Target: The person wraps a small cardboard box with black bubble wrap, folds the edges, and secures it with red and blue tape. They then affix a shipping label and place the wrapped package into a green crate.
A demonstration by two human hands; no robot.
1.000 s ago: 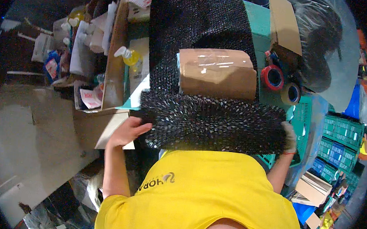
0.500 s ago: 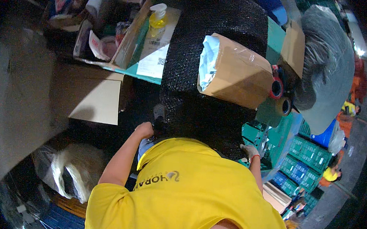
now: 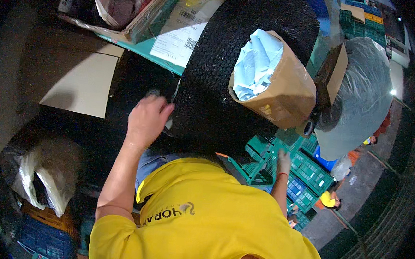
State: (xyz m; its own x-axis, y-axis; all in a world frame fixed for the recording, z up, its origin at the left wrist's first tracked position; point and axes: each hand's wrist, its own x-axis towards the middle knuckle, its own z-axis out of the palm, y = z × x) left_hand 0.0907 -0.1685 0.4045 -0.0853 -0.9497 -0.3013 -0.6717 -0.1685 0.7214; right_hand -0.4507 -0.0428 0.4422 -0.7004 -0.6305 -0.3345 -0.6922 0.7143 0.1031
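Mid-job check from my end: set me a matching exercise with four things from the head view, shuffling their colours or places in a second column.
1. Paper parcel
2. Bumpy sheet
3. Left hand
4. Shirt

A. Yellow
B. Near the sheet's left edge
C. Brown, pale blue contents showing at one end
D. Black, under the parcel

Pairs: 1-C, 2-D, 3-B, 4-A

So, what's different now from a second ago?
The left hand and right hand were at the ends of a roll in the black textured sheet; that roll no longer shows. The left is now by the sheet's left edge, contact unclear; the right appears off it, in front of green crates. The view has turned. The brown package still lies on the sheet.
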